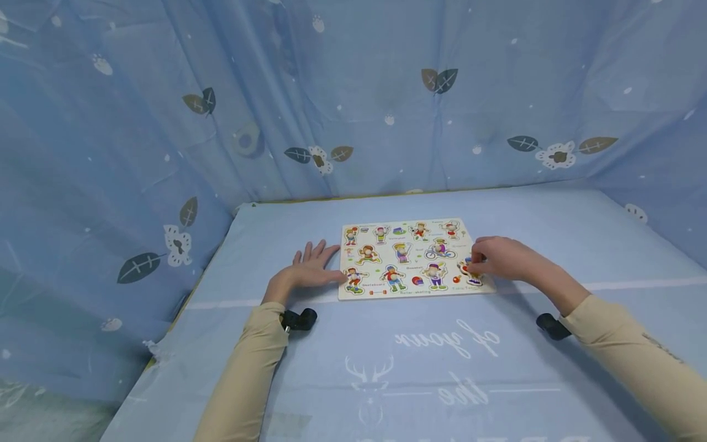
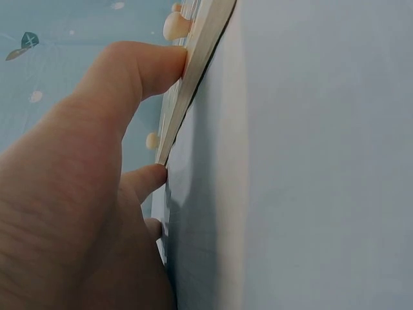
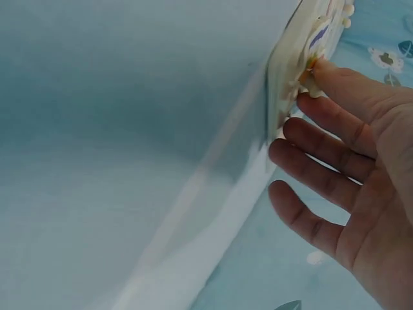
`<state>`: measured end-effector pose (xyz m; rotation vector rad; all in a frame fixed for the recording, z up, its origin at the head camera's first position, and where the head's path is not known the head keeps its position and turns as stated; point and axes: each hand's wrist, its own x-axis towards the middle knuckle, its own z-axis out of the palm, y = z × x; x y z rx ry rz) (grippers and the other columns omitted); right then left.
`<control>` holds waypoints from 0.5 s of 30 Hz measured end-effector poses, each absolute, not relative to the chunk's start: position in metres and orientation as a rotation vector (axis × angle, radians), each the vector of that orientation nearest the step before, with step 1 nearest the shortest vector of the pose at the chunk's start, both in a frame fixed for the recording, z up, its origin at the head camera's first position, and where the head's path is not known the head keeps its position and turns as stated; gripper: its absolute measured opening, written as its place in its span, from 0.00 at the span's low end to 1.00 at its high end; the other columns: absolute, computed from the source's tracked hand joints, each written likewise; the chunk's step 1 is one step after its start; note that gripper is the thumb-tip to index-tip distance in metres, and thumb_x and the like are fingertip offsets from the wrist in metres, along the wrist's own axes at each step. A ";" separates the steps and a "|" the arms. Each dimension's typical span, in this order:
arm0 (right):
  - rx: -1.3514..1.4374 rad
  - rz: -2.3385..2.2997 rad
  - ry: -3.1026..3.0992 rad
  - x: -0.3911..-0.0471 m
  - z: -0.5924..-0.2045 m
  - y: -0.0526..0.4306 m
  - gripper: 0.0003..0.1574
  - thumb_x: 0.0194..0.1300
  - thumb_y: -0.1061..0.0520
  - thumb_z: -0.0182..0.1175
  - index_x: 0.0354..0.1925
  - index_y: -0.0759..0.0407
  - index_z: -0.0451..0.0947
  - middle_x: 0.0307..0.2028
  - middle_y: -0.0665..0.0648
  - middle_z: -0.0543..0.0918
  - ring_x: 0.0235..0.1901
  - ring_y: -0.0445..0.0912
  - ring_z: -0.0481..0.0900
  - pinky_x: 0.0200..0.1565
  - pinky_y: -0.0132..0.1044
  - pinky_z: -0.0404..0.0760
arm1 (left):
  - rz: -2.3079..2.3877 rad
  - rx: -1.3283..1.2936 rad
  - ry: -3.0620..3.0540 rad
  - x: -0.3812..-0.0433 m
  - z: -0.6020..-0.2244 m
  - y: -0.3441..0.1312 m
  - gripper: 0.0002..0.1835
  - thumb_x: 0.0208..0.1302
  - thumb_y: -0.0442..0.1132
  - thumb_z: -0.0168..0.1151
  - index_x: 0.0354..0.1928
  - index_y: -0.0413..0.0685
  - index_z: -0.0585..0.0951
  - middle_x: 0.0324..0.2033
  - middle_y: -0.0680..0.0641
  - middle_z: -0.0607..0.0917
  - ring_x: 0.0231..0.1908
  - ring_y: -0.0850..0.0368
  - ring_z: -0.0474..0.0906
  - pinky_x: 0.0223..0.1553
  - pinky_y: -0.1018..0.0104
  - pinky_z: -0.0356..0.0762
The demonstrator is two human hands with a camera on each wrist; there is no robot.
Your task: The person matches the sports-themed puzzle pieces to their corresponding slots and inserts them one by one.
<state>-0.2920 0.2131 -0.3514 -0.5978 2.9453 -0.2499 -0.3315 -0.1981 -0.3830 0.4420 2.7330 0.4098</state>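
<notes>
A wooden peg puzzle board [image 1: 345,296] with several sports-figure pieces lies flat on the cloth-covered table. My left hand [image 1: 309,270] is at its left side, fingers spread. In the left wrist view its thumb [image 2: 158,68] presses the board's front edge beside a round knob [image 2: 175,26], and a fingertip touches the side edge. My right hand [image 1: 502,258] is over the right edge, pinching the table-tennis figure piece [image 1: 474,279] between thumb and index finger. In the right wrist view the piece [image 3: 318,37] sits against the board's face; its knob is hidden by the fingertips.
A blue printed cloth [image 1: 442,344] covers the table in front of the board. Blue patterned curtains [image 1: 375,104] hang behind and to the left. Black wrist cameras [image 1: 299,319] sit under both wrists.
</notes>
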 end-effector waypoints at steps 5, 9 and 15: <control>-0.557 -0.230 2.909 -0.294 -0.347 0.206 0.12 0.65 0.52 0.65 0.27 0.54 0.77 0.26 0.50 0.74 0.26 0.44 0.70 0.28 0.36 0.67 | 0.424 0.439 2.734 -0.332 -0.384 -0.200 0.52 0.59 0.71 0.54 0.80 0.61 0.46 0.79 0.42 0.37 0.76 0.39 0.24 0.73 0.39 0.27; -0.546 -0.191 2.869 -0.295 -0.344 0.201 0.11 0.66 0.53 0.64 0.28 0.55 0.78 0.27 0.51 0.75 0.27 0.44 0.70 0.30 0.37 0.68 | 0.433 0.438 2.730 -0.332 -0.386 -0.200 0.52 0.59 0.71 0.55 0.79 0.61 0.47 0.79 0.42 0.37 0.76 0.39 0.24 0.73 0.39 0.27; -0.529 -0.118 2.811 -0.298 -0.334 0.196 0.09 0.64 0.54 0.63 0.29 0.56 0.79 0.27 0.51 0.76 0.28 0.45 0.71 0.32 0.38 0.71 | 0.413 0.440 2.734 -0.333 -0.385 -0.199 0.52 0.59 0.71 0.54 0.80 0.62 0.46 0.79 0.42 0.37 0.76 0.39 0.24 0.73 0.39 0.27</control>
